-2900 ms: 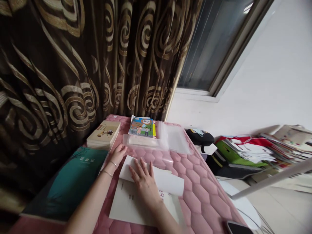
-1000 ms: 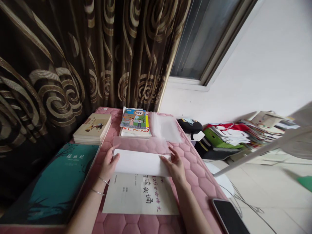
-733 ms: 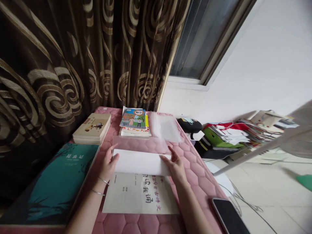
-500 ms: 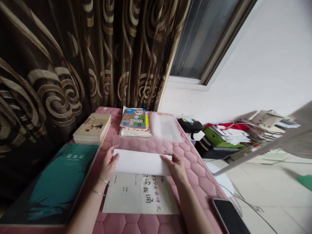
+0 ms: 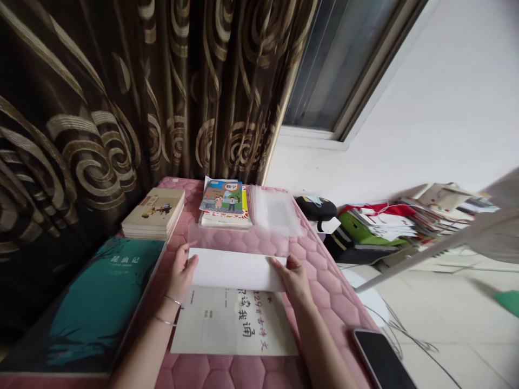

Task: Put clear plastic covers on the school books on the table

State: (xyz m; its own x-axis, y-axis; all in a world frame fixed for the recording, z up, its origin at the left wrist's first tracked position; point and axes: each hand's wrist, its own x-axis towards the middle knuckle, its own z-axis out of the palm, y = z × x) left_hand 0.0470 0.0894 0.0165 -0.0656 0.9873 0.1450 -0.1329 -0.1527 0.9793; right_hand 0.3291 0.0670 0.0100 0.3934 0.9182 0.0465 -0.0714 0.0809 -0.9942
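Observation:
My left hand (image 5: 183,270) pinches the left end of a white paper sheet (image 5: 233,269), thumb on top. At its right end, my right hand (image 5: 291,276) grips the same paper between thumb and fingers. The paper overlaps the upper part of a pale booklet (image 5: 227,324) with large Chinese characters; whether the two are joined, I cannot tell. Just beyond the paper, a clear plastic sheet (image 5: 239,241) spreads between both hands. Its near edge is hidden behind the paper.
Pink quilted padding (image 5: 259,373) covers the surface. A teal book (image 5: 93,308) and a stack of beige books (image 5: 154,212) lie left, textbooks (image 5: 224,199) and plastic sleeves (image 5: 278,212) behind. A phone (image 5: 383,359) sits at the right edge, beside a fan (image 5: 421,258).
My right thumb has shifted very slightly along the white paper. The clear sheet's right edge shows a little more plainly. Both hands keep hold, and the books have not moved.

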